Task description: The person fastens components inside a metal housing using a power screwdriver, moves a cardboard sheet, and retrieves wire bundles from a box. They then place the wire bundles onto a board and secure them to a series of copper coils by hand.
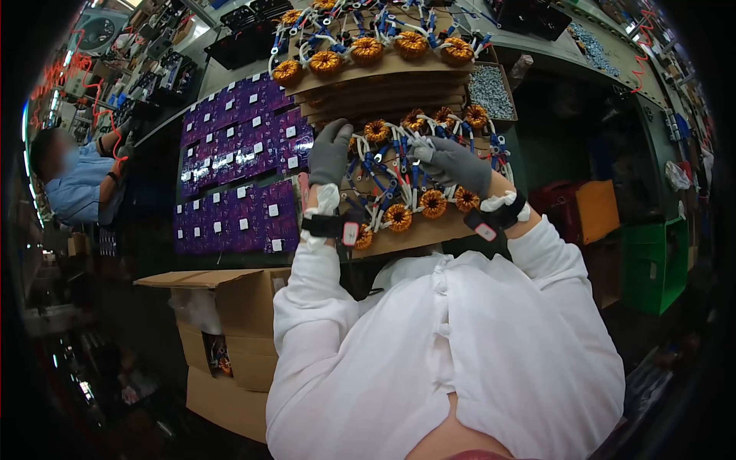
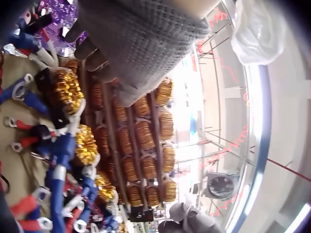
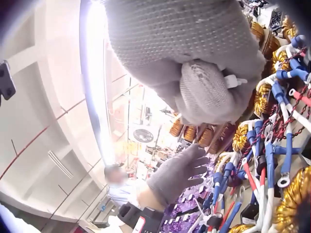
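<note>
Dark green workbench (image 1: 524,149) set with copper-coloured wire-wound ring coils (image 1: 433,204)

In the head view, the coils are laid on a tan cardboard sheet (image 1: 418,244); the grey-gloved left hand (image 1: 330,156) is held beside stacked brown cardboard layers (image 1: 383,93).

In the left wrist view, coils are seen between the layers.

In the right wrist view, the left fingers are extended, slightly spread; a small white strip (image 3: 236,81) is pinched by the grey-gloved right hand (image 3: 187,60) near the coils.
</note>
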A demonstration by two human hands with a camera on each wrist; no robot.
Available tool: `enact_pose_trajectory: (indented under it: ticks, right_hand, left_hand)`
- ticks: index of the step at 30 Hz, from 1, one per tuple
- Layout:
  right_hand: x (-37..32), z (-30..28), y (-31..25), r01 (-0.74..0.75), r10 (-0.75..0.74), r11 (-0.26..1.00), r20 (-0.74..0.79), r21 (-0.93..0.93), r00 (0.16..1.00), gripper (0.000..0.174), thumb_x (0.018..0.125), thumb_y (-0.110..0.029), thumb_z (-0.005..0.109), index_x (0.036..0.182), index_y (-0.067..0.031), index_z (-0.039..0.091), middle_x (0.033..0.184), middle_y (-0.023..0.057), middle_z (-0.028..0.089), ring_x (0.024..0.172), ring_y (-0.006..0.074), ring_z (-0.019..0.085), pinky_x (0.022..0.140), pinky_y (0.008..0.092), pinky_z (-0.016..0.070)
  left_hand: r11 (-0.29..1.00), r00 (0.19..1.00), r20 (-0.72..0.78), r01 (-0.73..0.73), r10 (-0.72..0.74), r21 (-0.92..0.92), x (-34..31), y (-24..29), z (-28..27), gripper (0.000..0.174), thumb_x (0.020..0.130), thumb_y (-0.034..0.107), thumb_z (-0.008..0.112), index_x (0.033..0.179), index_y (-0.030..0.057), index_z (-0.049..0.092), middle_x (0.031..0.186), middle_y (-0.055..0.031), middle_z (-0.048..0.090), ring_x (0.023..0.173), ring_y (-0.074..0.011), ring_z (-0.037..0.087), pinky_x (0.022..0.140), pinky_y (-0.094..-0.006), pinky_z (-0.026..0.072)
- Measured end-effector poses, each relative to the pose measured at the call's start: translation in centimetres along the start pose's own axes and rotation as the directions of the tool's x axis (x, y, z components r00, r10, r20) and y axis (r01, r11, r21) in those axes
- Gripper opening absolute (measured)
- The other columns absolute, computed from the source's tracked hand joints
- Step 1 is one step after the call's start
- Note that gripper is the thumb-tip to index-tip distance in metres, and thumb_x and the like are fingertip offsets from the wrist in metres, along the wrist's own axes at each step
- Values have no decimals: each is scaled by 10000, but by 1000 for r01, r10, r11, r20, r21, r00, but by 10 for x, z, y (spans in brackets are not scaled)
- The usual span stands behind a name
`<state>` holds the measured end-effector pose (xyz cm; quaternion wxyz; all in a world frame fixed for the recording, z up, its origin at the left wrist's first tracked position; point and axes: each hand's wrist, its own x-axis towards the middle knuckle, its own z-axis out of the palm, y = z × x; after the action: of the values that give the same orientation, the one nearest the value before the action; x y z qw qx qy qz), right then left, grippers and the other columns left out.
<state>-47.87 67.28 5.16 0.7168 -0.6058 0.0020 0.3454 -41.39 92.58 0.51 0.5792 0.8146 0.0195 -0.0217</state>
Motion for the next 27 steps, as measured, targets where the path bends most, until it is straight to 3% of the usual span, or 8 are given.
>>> enact_pose_trajectory:
  ticks: [2,7,12,18,22,24,25,27]
  right_hand:
    - [-11,5,8,52,-52,999,-8,-2,999,239,938,-280,514,1088,-94,530,615,-85,346,477,7,276,398,178,196]
    - [-24,3,28,184,-186,928,27,-324,982,342,844,-189,616,1121,-14,519,869,53,599,819,137,552,749,264,442]
    - [-37,-3,39,58,-195,739,-131,-671,972,330,793,-207,573,1052,-2,562,967,214,623,917,329,613,784,382,478]
    - [-43,-7,43,29,-97,470,-20,-882,995,301,900,-296,458,1063,-67,566,984,176,638,912,351,605,810,425,467]
    - [-54,-10,34,1,-74,462,-37,-887,997,293,908,-293,447,1072,-78,560,965,170,639,914,350,605,812,437,462]
    - [-56,-21,39,43,-258,338,-48,-940,965,293,923,-312,437,1059,-84,562,935,164,638,899,359,598,783,437,461]
    - [-55,-25,37,-26,-254,649,-249,-760,935,318,916,-346,483,1062,-78,573,883,147,639,819,309,612,732,389,462]
    - [-44,-37,43,29,-205,870,-309,-492,929,341,902,-364,516,1050,-64,582,866,140,637,784,271,603,712,359,457]
  left_hand:
    - [957,980,193,91,-38,-276,-37,58,9,335,905,192,567,1208,51,552,1077,-115,629,962,-184,602,818,-272,471]
    - [684,771,347,-636,535,359,-90,78,59,429,824,58,576,1242,137,520,1122,-138,578,942,-307,608,791,-349,505]
    - [629,776,443,-626,448,461,-120,87,80,385,806,83,594,1185,127,545,1028,-120,600,810,-327,621,671,-391,521]
    - [111,694,622,-695,362,711,-126,83,91,163,790,177,592,945,129,574,769,-70,588,660,-231,631,554,-346,497]
    - [161,688,655,-718,312,677,-119,86,76,124,792,187,586,894,119,568,742,-71,583,623,-240,630,548,-342,500]
    - [282,819,465,-559,337,780,-114,80,66,117,836,202,559,891,100,575,726,-90,601,621,-256,630,547,-357,490]
    - [281,818,464,-559,341,780,-110,79,61,117,836,202,559,891,100,575,726,-90,601,621,-256,630,547,-357,490]
    - [853,996,72,6,-52,521,-104,78,50,194,879,212,512,953,40,563,768,-179,620,709,-367,623,613,-431,494]
